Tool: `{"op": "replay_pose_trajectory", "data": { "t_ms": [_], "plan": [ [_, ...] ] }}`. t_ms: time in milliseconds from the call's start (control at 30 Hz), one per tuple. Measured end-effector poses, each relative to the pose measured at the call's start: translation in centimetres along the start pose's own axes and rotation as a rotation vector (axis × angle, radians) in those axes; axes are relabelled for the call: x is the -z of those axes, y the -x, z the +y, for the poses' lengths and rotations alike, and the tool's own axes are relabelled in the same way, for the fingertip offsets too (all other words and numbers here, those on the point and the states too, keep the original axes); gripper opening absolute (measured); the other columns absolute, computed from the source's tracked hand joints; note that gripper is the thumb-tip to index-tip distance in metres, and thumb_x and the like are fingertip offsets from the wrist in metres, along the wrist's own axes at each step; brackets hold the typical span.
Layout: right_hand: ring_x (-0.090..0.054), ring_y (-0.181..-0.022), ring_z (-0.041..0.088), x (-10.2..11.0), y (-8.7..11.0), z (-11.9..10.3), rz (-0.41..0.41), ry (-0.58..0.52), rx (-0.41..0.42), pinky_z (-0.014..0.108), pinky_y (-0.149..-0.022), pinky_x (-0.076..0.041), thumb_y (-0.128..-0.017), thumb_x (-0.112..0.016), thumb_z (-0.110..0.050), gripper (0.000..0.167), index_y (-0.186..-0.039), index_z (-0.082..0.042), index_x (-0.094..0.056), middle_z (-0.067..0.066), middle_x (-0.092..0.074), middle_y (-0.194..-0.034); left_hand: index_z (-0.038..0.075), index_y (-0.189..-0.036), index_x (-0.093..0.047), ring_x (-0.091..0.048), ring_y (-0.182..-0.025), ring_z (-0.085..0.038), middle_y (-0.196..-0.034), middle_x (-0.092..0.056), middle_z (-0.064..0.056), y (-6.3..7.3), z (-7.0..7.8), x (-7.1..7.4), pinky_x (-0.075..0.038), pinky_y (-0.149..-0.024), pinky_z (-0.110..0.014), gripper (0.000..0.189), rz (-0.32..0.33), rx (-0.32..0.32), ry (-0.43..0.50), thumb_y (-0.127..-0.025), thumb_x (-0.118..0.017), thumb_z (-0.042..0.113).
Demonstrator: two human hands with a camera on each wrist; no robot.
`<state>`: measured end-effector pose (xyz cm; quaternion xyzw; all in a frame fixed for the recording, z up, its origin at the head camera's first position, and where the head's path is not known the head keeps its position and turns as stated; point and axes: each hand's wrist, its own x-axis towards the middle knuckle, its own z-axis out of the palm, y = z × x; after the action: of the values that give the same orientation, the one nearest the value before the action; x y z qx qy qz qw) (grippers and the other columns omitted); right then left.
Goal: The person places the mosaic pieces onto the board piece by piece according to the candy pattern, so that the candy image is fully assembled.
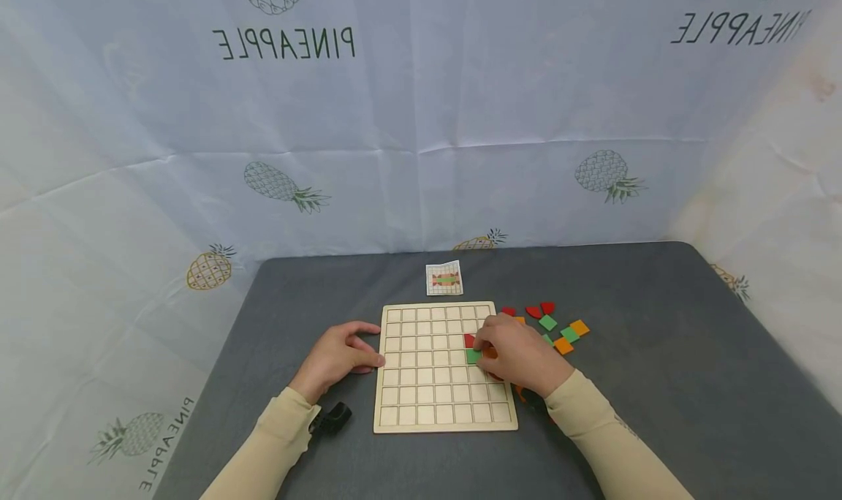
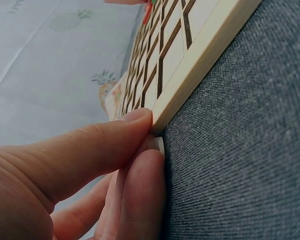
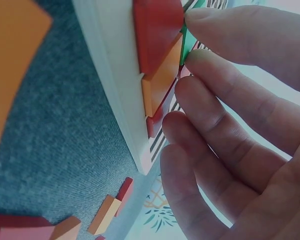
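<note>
My left hand [image 1: 342, 355] touches the left edge of a pale wooden grid board [image 1: 445, 431]. Its thumb tip meets the board's rim in the left wrist view, other fingers curving beside it. Over the board's right side, my right hand [image 1: 520, 354] pinches a green square tile [image 3: 188, 46] between thumb and index finger, low in the grid. A red tile [image 1: 469, 340] lies just beyond the green one. Along the right edge, the right wrist view shows an orange tile [image 3: 162, 75] between a rounded red tile [image 3: 157, 37] and another red piece [image 3: 161, 110].
Loose red, green and orange tiles [image 1: 579, 327] lie on the dark grey tabletop [image 1: 316, 288] right of the board, some partly behind my right hand. A small printed pattern card [image 1: 444, 278] lies beyond the board. Pineapple-printed cloth [image 1: 421, 105] hangs behind and at both sides.
</note>
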<state>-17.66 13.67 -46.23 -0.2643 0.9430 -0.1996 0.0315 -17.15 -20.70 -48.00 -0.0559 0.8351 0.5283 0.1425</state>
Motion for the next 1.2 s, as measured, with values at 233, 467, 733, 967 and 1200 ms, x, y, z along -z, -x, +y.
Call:
{"op": "replay_pose_trajectory", "data": {
  "t_ms": [233,467,733,967,1200],
  "plan": [
    [-0.054,-0.088,0.011,1.3,0.6,0.6,0.018,-0.028,-0.026,0.023,-0.068,-0.051,-0.092,-0.088,-0.019,0.007,-0.095,-0.021,-0.082,-0.009,-0.065,-0.091,0.013,-0.138,-0.071,-0.078,-0.081,-0.019,-0.091,-0.079,-0.007,0.0,0.1,0.0,-0.068,-0.079,-0.036,0.060,-0.004,0.005,0.007,-0.082,-0.094,0.010],
    [-0.058,-0.086,0.011,3.2,3.3,2.6,0.035,0.008,-0.062,0.026,-0.072,-0.055,-0.093,-0.087,-0.022,0.008,-0.096,-0.023,-0.080,-0.007,-0.067,-0.096,0.012,-0.139,-0.071,-0.078,-0.081,-0.019,-0.092,-0.080,-0.007,0.0,0.3,-0.1,-0.068,-0.080,-0.036,0.062,-0.003,0.009,0.001,-0.082,-0.095,0.011],
    [-0.063,-0.088,0.009,3.7,7.4,4.3,0.039,0.056,-0.032,0.027,-0.074,-0.058,-0.089,-0.091,-0.021,0.014,-0.094,-0.027,-0.080,-0.013,-0.067,-0.096,0.012,-0.140,-0.069,-0.077,-0.081,-0.020,-0.093,-0.079,-0.008,0.1,0.3,0.1,-0.068,-0.080,-0.036,0.063,-0.002,0.007,-0.010,-0.083,-0.095,0.012],
    [-0.058,-0.091,0.002,3.7,10.2,4.9,-0.004,0.059,-0.030,0.027,-0.076,-0.058,-0.086,-0.094,-0.030,0.019,-0.096,-0.032,-0.079,-0.020,-0.062,-0.096,0.013,-0.140,-0.070,-0.077,-0.082,-0.020,-0.093,-0.079,-0.008,0.4,0.2,0.3,-0.068,-0.080,-0.037,0.062,0.003,0.004,-0.005,-0.083,-0.095,0.014],
    [-0.056,-0.091,-0.003,3.2,12.1,5.4,-0.061,-0.024,-0.038,0.026,-0.074,-0.057,-0.082,-0.095,-0.042,0.025,-0.100,-0.035,-0.078,-0.022,-0.059,-0.097,0.013,-0.138,-0.071,-0.077,-0.082,-0.020,-0.091,-0.079,-0.008,0.4,0.1,0.0,-0.068,-0.079,-0.037,0.062,0.003,-0.005,-0.001,-0.082,-0.095,0.014]
  ]
}}
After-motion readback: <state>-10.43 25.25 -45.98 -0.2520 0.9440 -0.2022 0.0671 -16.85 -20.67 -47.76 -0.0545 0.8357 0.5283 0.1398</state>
